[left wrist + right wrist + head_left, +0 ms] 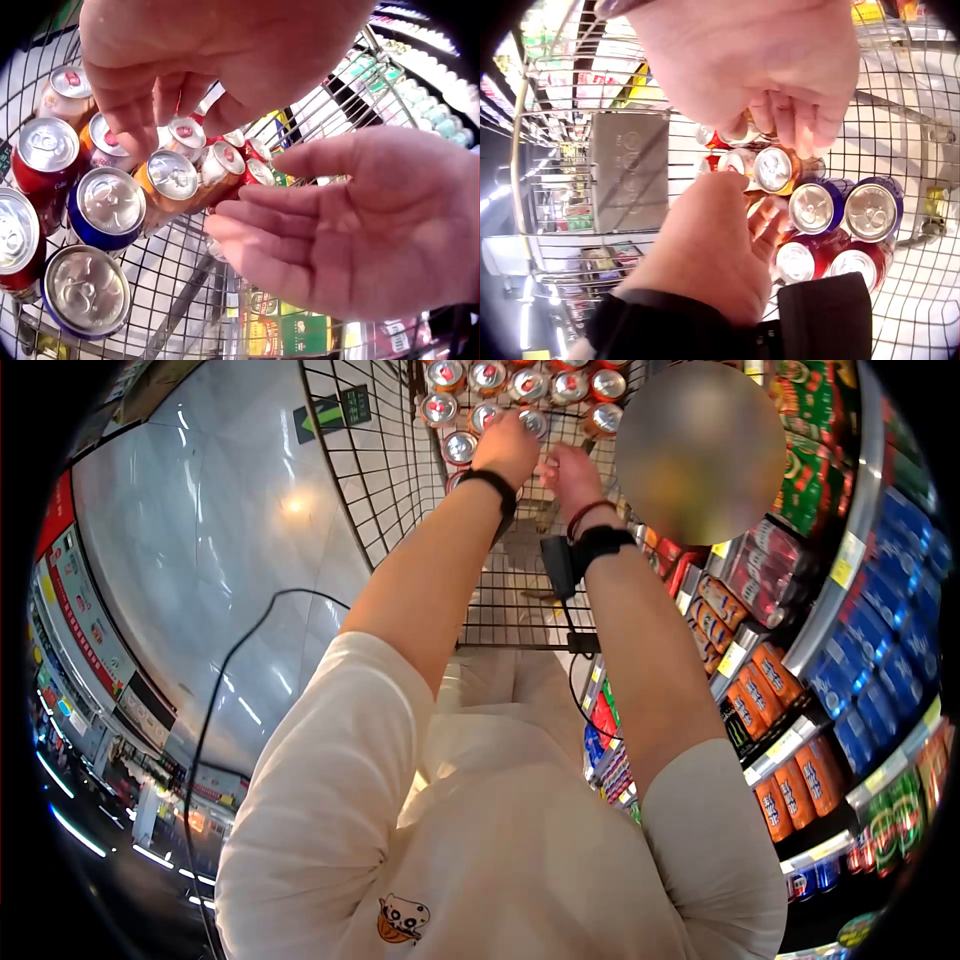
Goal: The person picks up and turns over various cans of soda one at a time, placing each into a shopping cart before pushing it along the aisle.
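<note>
My left hand reaches down over drink cans standing in a wire shopping cart. Its fingers bend loosely, the fingertips at the rim of an orange-and-white can with a pink tab. Close beside it is my right hand; the left wrist view shows its palm facing up and its fingers extended. In the right wrist view, the right fingertips hang close over the silver top of an orange can. Blue cans and dark red cans stand around, all upright. Both hands partly cover cans.
The cart's wire wall surrounds the cans. Shelves at right carry blue packs, orange multipacks and green packs. A grey panel hangs on the cart's wires. A black cable loops beside my left arm.
</note>
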Motion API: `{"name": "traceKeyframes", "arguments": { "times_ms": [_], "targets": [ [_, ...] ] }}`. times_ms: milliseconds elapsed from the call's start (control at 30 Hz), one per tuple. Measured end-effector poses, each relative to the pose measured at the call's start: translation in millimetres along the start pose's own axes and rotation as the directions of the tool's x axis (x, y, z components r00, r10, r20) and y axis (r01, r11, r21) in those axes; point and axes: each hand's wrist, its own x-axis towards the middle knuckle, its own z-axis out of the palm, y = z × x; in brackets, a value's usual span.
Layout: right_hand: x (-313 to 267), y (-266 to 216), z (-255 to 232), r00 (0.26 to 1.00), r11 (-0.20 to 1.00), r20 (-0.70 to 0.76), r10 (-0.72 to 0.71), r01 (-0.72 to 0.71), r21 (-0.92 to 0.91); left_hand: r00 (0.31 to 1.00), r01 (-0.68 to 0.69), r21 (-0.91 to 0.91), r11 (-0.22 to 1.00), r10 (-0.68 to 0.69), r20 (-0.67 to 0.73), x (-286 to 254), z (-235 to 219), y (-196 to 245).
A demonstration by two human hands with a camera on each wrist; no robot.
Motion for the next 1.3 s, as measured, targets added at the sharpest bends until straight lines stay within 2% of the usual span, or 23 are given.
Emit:
{"name": "traceKeyframes", "arguments": {
  "times_ms": [67,100,133,200,233,267,333,400,467,533,633,733,800,867,933,1000,1033,1067,1133,1167,1200,1267,1300],
  "targets": [
    [15,-1,24,0.97,0.99,-0.2,-0.137,0.136,-0.021,0.999,0.031,0.081,0.996,-0.031,0.009,23,18,-12],
    [26,-2,22,0.981,0.992,-0.167,-0.098,0.084,-0.09,0.99,0.127,0.192,0.973,-0.136,0.031,24,18,-1],
    [39,5,22,0.981,0.994,-0.172,-0.084,0.071,-0.083,0.989,0.133,0.199,0.971,-0.144,0.043,27,19,-1],
    [55,11,24,0.989,0.992,-0.14,-0.051,0.067,0.108,0.979,0.14,0.213,0.967,-0.167,0.114,32,22,-5],
    [54,12,20,0.997,0.971,0.05,-0.057,0.043,0.235,0.988,0.104,0.187,0.977,-0.123,0.093,31,24,-10],
    [54,13,21,0.997,0.97,0.049,-0.052,0.039,0.239,0.987,0.106,0.191,0.976,-0.127,0.097,32,23,-13],
    [51,13,22,0.995,0.944,0.053,-0.079,0.058,0.325,0.983,-0.018,0.068,0.998,0.005,0.185,27,10,-11],
    [40,16,21,0.998,0.938,-0.001,-0.067,0.064,0.341,0.977,0.052,0.014,0.999,-0.053,0.208,13,8,-5],
    [13,18,13,0.996,0.894,0.016,-0.093,0.076,0.442,0.946,-0.324,0.088,0.942,0.321,0.055,-3,12,-14],
    [-23,9,13,0.984,0.869,0.005,-0.179,0.156,0.47,0.916,-0.399,0.068,0.914,0.396,0.061,-21,1,-6],
    [-93,-13,10,0.971,0.879,-0.029,-0.238,0.228,0.42,0.779,-0.626,0.12,0.77,0.622,0.074,-52,-23,20],
    [-170,-38,7,0.923,0.852,0.019,-0.385,0.347,0.393,0.673,-0.729,0.26,0.633,0.732,0.103,-93,-58,63],
    [-221,-56,2,0.905,0.836,0.042,-0.424,0.373,0.403,0.638,-0.756,0.241,0.609,0.767,0.062,-125,-83,97],
    [-273,-75,-4,0.832,0.824,0.087,-0.548,0.519,0.229,0.589,-0.791,0.144,0.595,0.804,-0.086,-155,-100,128],
    [-310,-81,-16,0.79,0.784,0.116,-0.602,0.557,0.273,0.525,-0.827,0.139,0.545,0.837,-0.155,-189,-111,164],
    [-340,-85,-34,0.545,0.548,0.18,-0.819,0.836,-0.035,0.492,-0.846,0.09,0.525,0.835,-0.245,-226,-119,194],
    [-365,-92,-43,0.476,0.437,0.185,-0.86,0.873,-0.217,0.444,-0.876,0.057,0.48,0.846,-0.296,-242,-118,205],
    [-389,-100,-48,0.454,0.416,0.171,-0.874,0.883,-0.22,0.418,-0.89,0.058,0.453,0.86,-0.292,-260,-114,218],
    [-435,-113,-56,0.361,0.299,0.194,-0.912,0.91,-0.287,0.408,-0.913,-0.206,0.352,0.783,-0.469,-299,-103,249],
    [-451,-116,-62,0.26,0.187,0.196,-0.945,0.926,-0.326,0.505,-0.863,-0.274,0.424,0.728,-0.464,-324,-99,262],
    [-468,-116,-70,0.23,0.159,0.184,-0.956,0.93,-0.332,0.605,-0.793,-0.393,0.466,0.68,-0.414,-345,-96,276],
    [-500,-110,-84,0.238,0.228,0.05,-0.97,0.961,-0.159,0.689,-0.68,-0.635,0.366,0.616,-0.383,-382,-82,303],
    [-520,-108,-88,0.23,0.23,0.004,-0.973,0.972,-0.043,0.669,-0.69,-0.636,0.345,0.64,-0.378,-395,-83,313]
  ]
}}
